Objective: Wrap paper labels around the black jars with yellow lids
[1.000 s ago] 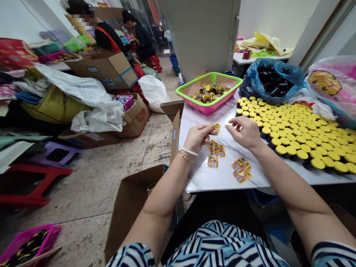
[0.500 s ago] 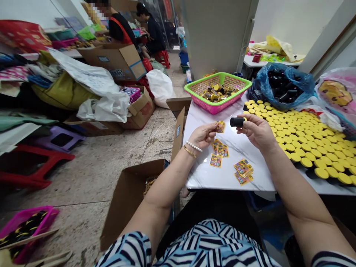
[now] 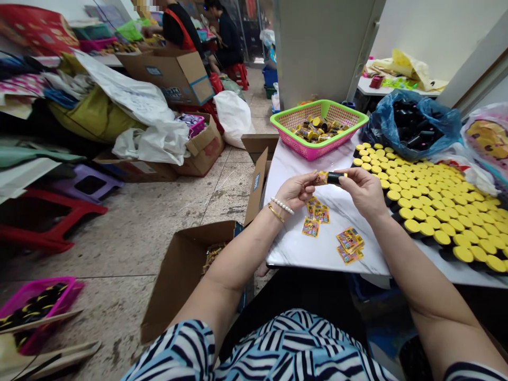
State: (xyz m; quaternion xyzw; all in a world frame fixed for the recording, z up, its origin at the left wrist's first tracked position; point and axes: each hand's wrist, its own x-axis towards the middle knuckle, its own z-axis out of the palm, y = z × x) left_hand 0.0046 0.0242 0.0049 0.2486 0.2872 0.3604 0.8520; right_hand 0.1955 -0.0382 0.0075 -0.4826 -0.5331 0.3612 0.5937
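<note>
My left hand (image 3: 297,191) pinches a small printed yellow label (image 3: 321,178) over the white marbled table. Between the fingers of my right hand (image 3: 363,191) is a small black cylinder (image 3: 334,178) with a yellow end, held sideways. The label meets or overlaps the cylinder's left end; whether it is stuck on I cannot tell. Below my hands lie loose printed labels (image 3: 310,227) and a second little pile of labels (image 3: 350,241). To the right of my right hand stand many black cylinders with yellow caps (image 3: 431,203), packed in rows.
A pink and green basket (image 3: 317,149) holds cylinders with labels. Behind the rows sits a blue plastic bag (image 3: 448,121) of black pieces. An open cardboard box (image 3: 174,275) stands by my left arm. Two people (image 3: 227,37) sit farther back.
My two hands have come together, bringing the label against the black cylinder. The view has shifted slightly.
</note>
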